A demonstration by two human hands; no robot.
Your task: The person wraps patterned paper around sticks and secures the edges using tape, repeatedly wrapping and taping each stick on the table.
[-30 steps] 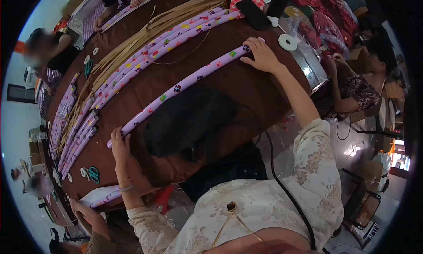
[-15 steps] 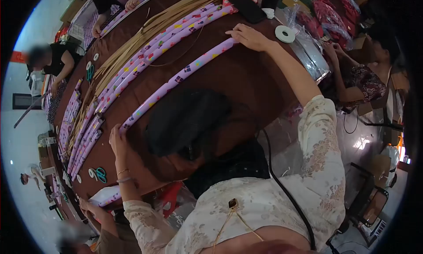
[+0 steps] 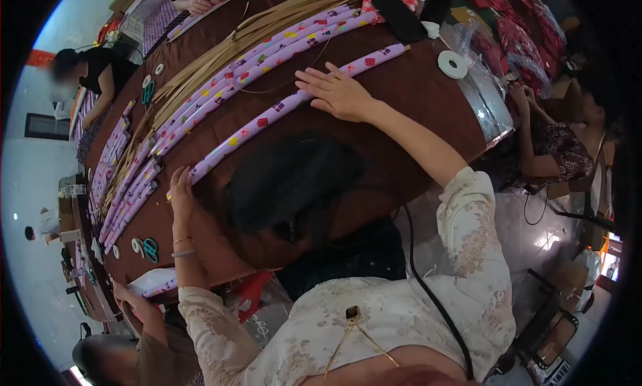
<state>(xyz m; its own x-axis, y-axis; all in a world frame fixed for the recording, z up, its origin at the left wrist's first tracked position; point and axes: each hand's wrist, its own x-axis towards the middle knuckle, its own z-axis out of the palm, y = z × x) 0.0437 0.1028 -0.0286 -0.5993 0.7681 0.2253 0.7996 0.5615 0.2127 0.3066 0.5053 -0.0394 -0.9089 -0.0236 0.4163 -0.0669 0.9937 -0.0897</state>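
Observation:
A long, thin roll of lilac patterned wrapping paper slants across the brown table in front of me. My right hand lies flat on it past its middle, fingers spread. At the near left end, my left hand rests over the roll with its fingers stretched out; a yellowish tip pokes out beyond them. Several finished-looking lilac rolls lie parallel behind, beside long brown paper strips. A dark cap-like shape, partly hiding the table, is below the roll.
A tape roll and a black phone lie at the far right. Teal scissors with tape rolls sit at the left, and another pair farther back. Other people work around the brown table.
My right hand has slid left along the roll from its far end to past the middle, fingers now spread. The far end is exposed. My left hand stays at the near end.

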